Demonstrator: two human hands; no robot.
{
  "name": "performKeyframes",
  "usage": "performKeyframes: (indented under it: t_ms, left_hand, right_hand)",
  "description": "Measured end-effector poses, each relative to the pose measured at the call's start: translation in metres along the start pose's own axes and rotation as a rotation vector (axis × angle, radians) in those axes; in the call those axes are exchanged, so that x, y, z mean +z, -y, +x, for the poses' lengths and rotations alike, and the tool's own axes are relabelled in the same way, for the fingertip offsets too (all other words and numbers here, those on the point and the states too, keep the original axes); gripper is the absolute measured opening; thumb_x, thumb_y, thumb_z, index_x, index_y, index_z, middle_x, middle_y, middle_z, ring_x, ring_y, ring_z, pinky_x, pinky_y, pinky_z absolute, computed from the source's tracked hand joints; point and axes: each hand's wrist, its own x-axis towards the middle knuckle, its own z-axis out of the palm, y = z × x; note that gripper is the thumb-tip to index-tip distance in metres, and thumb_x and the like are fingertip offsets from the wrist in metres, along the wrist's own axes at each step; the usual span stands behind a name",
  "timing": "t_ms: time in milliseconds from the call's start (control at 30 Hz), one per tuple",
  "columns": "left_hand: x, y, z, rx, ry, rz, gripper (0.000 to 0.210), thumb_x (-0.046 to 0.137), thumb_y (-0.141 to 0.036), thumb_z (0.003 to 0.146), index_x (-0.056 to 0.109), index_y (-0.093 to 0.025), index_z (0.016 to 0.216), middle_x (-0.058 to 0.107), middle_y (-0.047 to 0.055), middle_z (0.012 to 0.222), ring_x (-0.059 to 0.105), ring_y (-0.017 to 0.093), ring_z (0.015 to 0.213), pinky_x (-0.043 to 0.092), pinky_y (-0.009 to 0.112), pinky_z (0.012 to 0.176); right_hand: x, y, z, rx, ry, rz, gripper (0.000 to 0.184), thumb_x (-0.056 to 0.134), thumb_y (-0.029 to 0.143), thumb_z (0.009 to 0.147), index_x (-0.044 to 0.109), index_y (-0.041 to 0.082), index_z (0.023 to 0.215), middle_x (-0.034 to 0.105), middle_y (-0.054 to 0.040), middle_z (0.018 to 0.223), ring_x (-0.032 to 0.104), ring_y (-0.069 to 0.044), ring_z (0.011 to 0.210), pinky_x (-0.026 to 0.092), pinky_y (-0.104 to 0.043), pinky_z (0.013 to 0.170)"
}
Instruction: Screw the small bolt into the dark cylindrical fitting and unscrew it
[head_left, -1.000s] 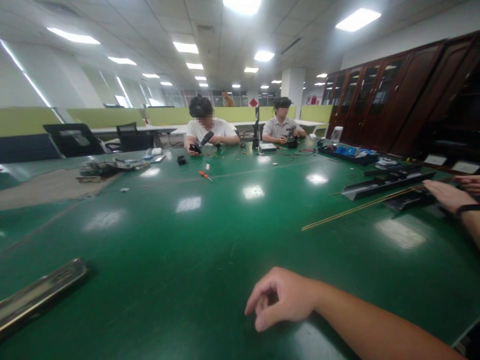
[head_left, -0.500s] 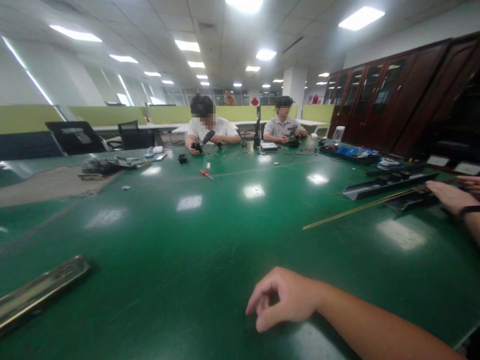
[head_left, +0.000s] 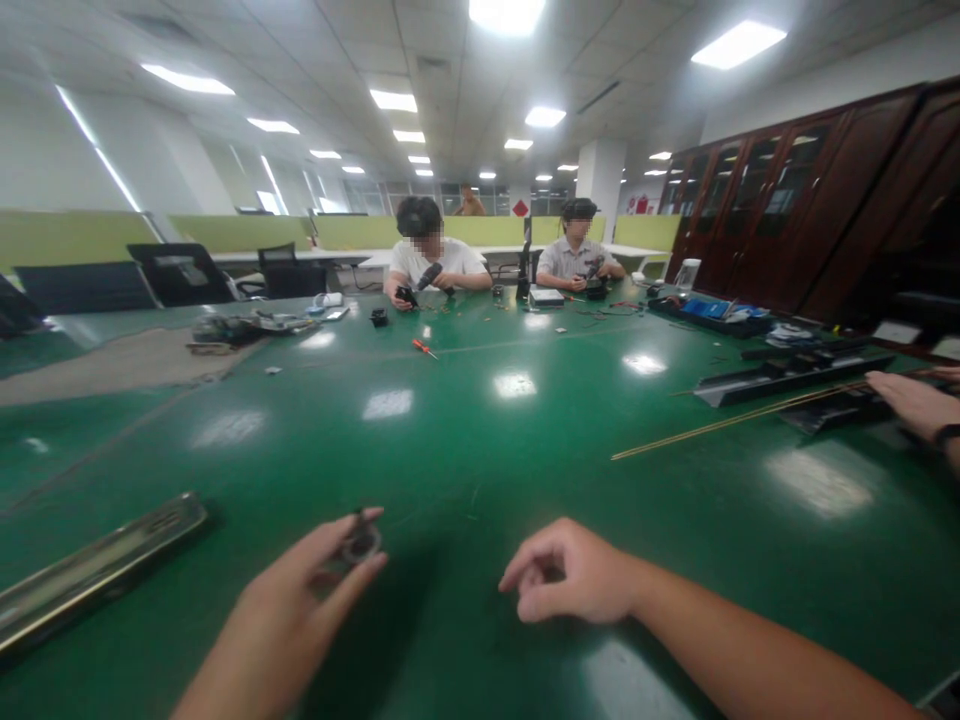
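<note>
My left hand [head_left: 296, 590] is closed around a small round grey ring-like part [head_left: 361, 543], gripped between thumb and fingers above the table; blur hides its exact kind. To the right, my right hand [head_left: 570, 575] hovers at or rests on the green tabletop [head_left: 450, 450], its fingers loosely curled and the thumb apart from them. Nothing shows in that hand. Left of my left hand lies a long metal plate [head_left: 105, 570] with gold-coloured edges.
At the right, another person's hand [head_left: 911, 400] is at thin brass-coloured rods [head_left: 720, 425] beside dark metal channels [head_left: 795, 375]. Across the table sit two people [head_left: 439, 262] with tools. An orange screwdriver [head_left: 422, 347] and a blue-filled tray [head_left: 709, 310] lie farther back.
My left hand has come into view from below, holding the small ring-like part. My right hand stays almost in place. The view has shifted slightly left.
</note>
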Motion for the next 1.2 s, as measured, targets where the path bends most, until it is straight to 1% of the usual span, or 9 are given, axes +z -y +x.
performKeyframes:
  t_ms: [100, 200, 267, 367, 467, 567, 733, 1000, 1200]
  left_hand:
    - [0.034, -0.049, 0.007, 0.186, 0.178, -0.011, 0.039, 0.059, -0.047, 0.089, 0.067, -0.028, 0.122, 0.070, 0.005, 0.117, 0.068, 0.021, 0.104, 0.056, 0.032, 0.092]
    - [0.055, -0.082, -0.002, 0.243, 0.358, 0.034, 0.035, 0.058, -0.029, 0.091, 0.064, -0.033, 0.125, 0.068, 0.001, 0.115, 0.066, 0.017, 0.102, 0.054, 0.027, 0.089]
    - [0.062, -0.087, -0.011, 0.264, 0.469, 0.054, 0.039, 0.059, -0.022, 0.089, 0.064, -0.036, 0.124, 0.068, -0.001, 0.109, 0.066, 0.016, 0.097, 0.053, 0.025, 0.085]
    - [0.068, -0.075, -0.021, 0.318, 0.544, 0.048, 0.044, 0.059, -0.015, 0.085, 0.063, -0.036, 0.123, 0.067, -0.001, 0.107, 0.066, 0.016, 0.098, 0.053, 0.025, 0.085]
    - [0.073, -0.058, -0.022, 0.327, 0.453, -0.011, 0.044, 0.061, -0.013, 0.082, 0.062, -0.032, 0.121, 0.067, 0.000, 0.104, 0.065, 0.016, 0.095, 0.053, 0.026, 0.085]
    - [0.076, -0.049, -0.018, 0.332, 0.321, -0.072, 0.029, 0.063, -0.013, 0.082, 0.064, -0.027, 0.108, 0.067, 0.000, 0.095, 0.064, 0.015, 0.086, 0.053, 0.026, 0.078]
    - [0.075, -0.053, -0.016, 0.511, 0.200, -0.104, 0.024, 0.064, -0.015, 0.086, 0.064, -0.026, 0.107, 0.067, 0.000, 0.094, 0.063, 0.015, 0.085, 0.052, 0.025, 0.075]
    - [0.084, -0.048, -0.021, 0.535, 0.175, -0.154, 0.043, 0.070, -0.013, 0.084, 0.059, -0.030, 0.122, 0.069, -0.002, 0.104, 0.067, 0.011, 0.091, 0.053, 0.020, 0.081]
    - [0.086, -0.050, -0.020, 0.541, 0.144, -0.206, 0.043, 0.075, -0.009, 0.079, 0.063, -0.030, 0.113, 0.070, -0.004, 0.101, 0.067, 0.011, 0.089, 0.053, 0.018, 0.081]
  right_hand:
    - [-0.007, -0.001, 0.001, -0.140, -0.122, 0.078, 0.052, 0.086, 0.044, 0.072, 0.073, 0.012, 0.110, 0.068, -0.0024, 0.078, 0.059, -0.012, 0.066, 0.047, -0.025, 0.065]
    - [-0.015, -0.002, 0.003, -0.309, -0.253, 0.188, 0.047, 0.075, 0.048, 0.082, 0.071, 0.013, 0.113, 0.069, -0.0052, 0.080, 0.060, -0.014, 0.066, 0.048, -0.027, 0.064]
    - [-0.019, -0.004, 0.004, -0.388, -0.318, 0.241, 0.044, 0.067, 0.049, 0.089, 0.072, 0.012, 0.112, 0.069, -0.0070, 0.080, 0.061, -0.015, 0.067, 0.049, -0.028, 0.065]
    - [-0.020, -0.007, 0.005, -0.407, -0.330, 0.251, 0.041, 0.064, 0.047, 0.091, 0.073, 0.012, 0.111, 0.070, -0.0078, 0.080, 0.062, -0.016, 0.067, 0.048, -0.028, 0.065]
    - [-0.017, -0.007, 0.004, -0.369, -0.291, 0.186, 0.040, 0.065, 0.047, 0.091, 0.073, 0.013, 0.111, 0.070, -0.0075, 0.082, 0.061, -0.016, 0.068, 0.048, -0.028, 0.065]
    - [-0.016, -0.005, 0.001, -0.333, -0.266, 0.097, 0.039, 0.068, 0.047, 0.090, 0.073, 0.014, 0.112, 0.070, -0.0067, 0.084, 0.061, -0.016, 0.070, 0.048, -0.029, 0.067]
    - [-0.015, 0.000, -0.004, -0.327, -0.230, -0.093, 0.037, 0.074, 0.042, 0.086, 0.073, 0.016, 0.112, 0.070, -0.0067, 0.089, 0.061, -0.018, 0.077, 0.047, -0.030, 0.072]
    - [-0.005, 0.011, -0.007, -0.365, -0.164, -0.319, 0.037, 0.081, 0.039, 0.076, 0.076, 0.014, 0.101, 0.067, -0.0053, 0.081, 0.061, -0.018, 0.072, 0.046, -0.030, 0.069]
    - [-0.001, 0.012, -0.006, -0.356, -0.164, -0.382, 0.034, 0.082, 0.038, 0.073, 0.076, 0.013, 0.096, 0.065, -0.0042, 0.077, 0.060, -0.016, 0.069, 0.046, -0.027, 0.066]
